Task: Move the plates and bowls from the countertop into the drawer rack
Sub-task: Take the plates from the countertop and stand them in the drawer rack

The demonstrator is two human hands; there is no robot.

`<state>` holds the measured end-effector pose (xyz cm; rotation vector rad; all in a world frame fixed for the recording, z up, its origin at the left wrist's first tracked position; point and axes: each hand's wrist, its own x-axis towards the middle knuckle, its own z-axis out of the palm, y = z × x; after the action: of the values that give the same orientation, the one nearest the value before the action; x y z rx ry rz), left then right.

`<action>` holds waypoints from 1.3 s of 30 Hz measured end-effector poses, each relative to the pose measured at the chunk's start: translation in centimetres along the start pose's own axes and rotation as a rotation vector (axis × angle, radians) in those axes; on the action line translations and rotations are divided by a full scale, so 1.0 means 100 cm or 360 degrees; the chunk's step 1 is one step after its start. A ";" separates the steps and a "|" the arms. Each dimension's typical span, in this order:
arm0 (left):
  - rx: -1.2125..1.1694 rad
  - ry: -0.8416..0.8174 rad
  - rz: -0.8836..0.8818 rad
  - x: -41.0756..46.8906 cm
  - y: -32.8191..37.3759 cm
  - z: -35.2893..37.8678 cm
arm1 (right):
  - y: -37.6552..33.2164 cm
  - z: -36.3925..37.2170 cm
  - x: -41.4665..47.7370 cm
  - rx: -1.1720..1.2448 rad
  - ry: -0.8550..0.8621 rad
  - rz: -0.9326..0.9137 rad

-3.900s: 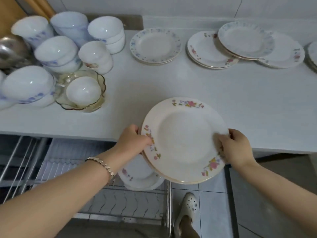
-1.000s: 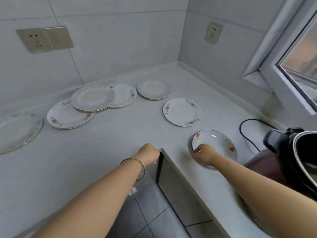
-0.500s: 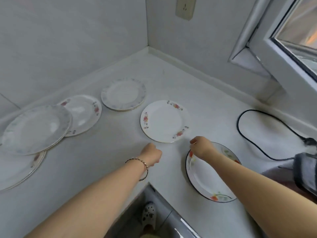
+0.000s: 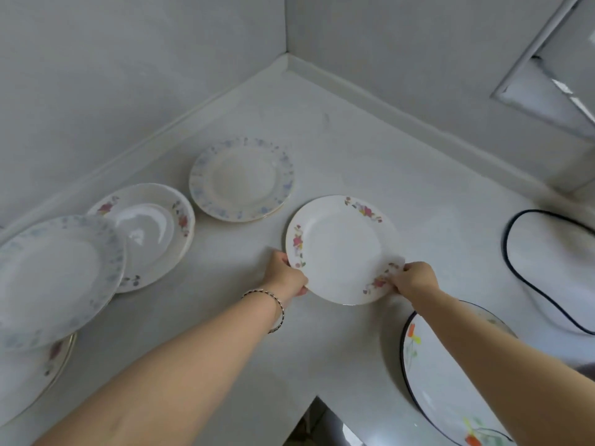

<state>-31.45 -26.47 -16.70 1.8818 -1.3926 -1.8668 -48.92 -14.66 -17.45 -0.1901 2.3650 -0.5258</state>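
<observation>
Head view: both hands' fingers [image 4: 394, 283] clamped on the floral plate [image 4: 341, 249] rim.

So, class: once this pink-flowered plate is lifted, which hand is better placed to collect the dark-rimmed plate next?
Right, probably. The right hand grips the pink-flowered plate on the side nearest the dark-rimmed plate, which lies under the right forearm. The left hand would have to cross over.

Both hands grip a flowered plate [image 4: 338, 249] on the counter [image 4: 370, 149]: left hand [image 4: 285, 278] at its left rim, right hand [image 4: 415, 278] at its near-right rim.
</observation>
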 end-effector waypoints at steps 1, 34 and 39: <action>0.0015 0.0013 0.0019 -0.004 -0.001 -0.003 | 0.003 0.000 -0.002 0.0028 -0.0011 -0.0011; -0.0469 0.0713 -0.0702 -0.472 -0.503 -0.150 | 0.297 0.154 -0.410 -0.0871 -0.1566 -0.0947; -0.0589 0.0655 -0.0959 -0.465 -0.582 -0.191 | 0.343 0.226 -0.446 -0.0909 -0.1489 -0.0715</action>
<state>22.71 28.09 -18.50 2.4432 -0.3425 -1.6346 -0.28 21.48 -20.11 -1.0013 1.4719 0.0821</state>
